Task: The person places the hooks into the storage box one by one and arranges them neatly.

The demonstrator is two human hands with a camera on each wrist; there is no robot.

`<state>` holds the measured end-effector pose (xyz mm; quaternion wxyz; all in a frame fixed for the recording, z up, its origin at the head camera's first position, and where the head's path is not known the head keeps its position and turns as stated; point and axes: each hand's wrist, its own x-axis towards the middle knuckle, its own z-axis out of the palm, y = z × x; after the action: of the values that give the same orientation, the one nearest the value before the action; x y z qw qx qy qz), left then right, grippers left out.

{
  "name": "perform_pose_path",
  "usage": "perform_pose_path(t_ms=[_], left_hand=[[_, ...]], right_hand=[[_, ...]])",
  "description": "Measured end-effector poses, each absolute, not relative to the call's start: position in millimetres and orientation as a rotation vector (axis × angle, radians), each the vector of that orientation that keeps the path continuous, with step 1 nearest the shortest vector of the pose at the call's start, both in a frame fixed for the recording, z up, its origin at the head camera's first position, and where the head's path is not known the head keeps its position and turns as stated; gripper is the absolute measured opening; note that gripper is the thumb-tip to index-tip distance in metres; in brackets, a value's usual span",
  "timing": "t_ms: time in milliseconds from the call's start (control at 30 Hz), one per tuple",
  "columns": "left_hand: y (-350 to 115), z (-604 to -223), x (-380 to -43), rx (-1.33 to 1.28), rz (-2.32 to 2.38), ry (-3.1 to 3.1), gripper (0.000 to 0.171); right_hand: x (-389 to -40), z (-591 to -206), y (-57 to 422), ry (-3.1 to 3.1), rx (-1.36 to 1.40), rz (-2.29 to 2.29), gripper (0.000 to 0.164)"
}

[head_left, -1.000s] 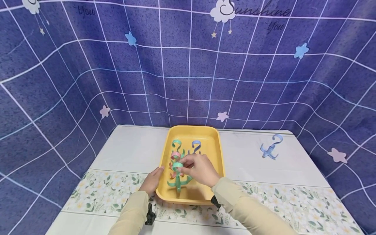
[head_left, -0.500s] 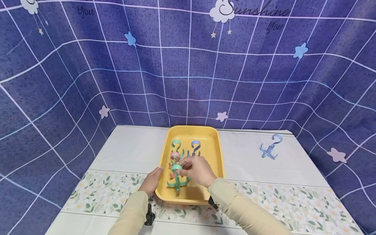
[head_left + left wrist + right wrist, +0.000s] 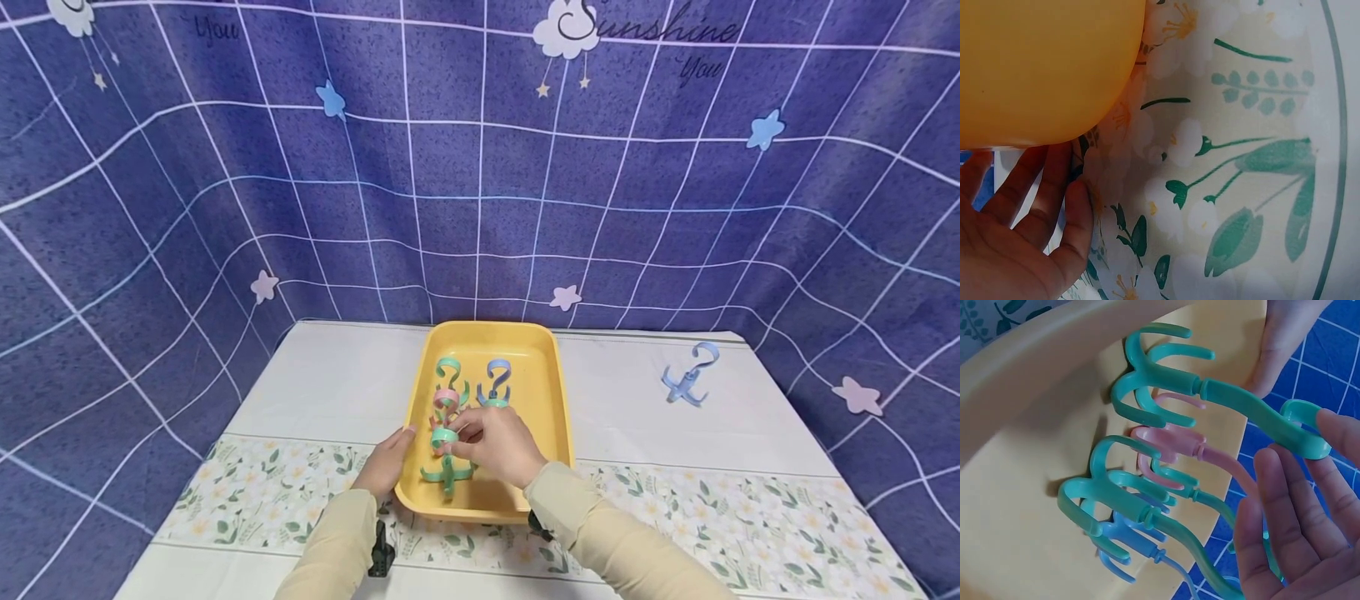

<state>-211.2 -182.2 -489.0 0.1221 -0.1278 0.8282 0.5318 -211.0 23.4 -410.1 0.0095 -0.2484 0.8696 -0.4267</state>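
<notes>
My right hand [image 3: 498,442] pinches the curled top of a green four-prong hanging hook [image 3: 1166,378] between thumb and fingertip. That hook stands upright inside the yellow tray [image 3: 525,492], near its front left corner; whether its prongs touch the floor I cannot tell. My left hand [image 3: 386,463] grips the tray's left side, thumb at the rim and fingers along the outer wall [image 3: 1041,94]. Behind the held hook are a pink hook [image 3: 446,400] and another green hook [image 3: 448,367]. A further green hook [image 3: 1119,494], mostly hidden by my hand in the head view, stands by a blue hook [image 3: 498,375].
One blue hook [image 3: 684,387] stands alone on the white tabletop [image 3: 622,392], right of the tray. A floral strip [image 3: 712,508] crosses the table's front. A dark blue gridded curtain [image 3: 517,225] hangs behind and along both sides.
My right hand has shifted a little left and toward me with the green hook. The top of another green hook now shows behind the hand. My left hand stays at the tray's side.
</notes>
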Motion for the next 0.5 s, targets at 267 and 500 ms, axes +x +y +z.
perform_pose_path(t_ms=[267, 500], left_hand=[[-183.6, -488.5, -210.6, -0.358, 1.582, 2.398, 0.067], [-184.1, -488.3, -211.0, -0.355, 1.607, 2.374, 0.066]], right_hand=[[-210.4, -408.4, 23.0, 2.748, -0.796, -1.261, 0.013], [-210.7, -406.4, 25.8, 2.759, -0.811, -1.191, 0.017]])
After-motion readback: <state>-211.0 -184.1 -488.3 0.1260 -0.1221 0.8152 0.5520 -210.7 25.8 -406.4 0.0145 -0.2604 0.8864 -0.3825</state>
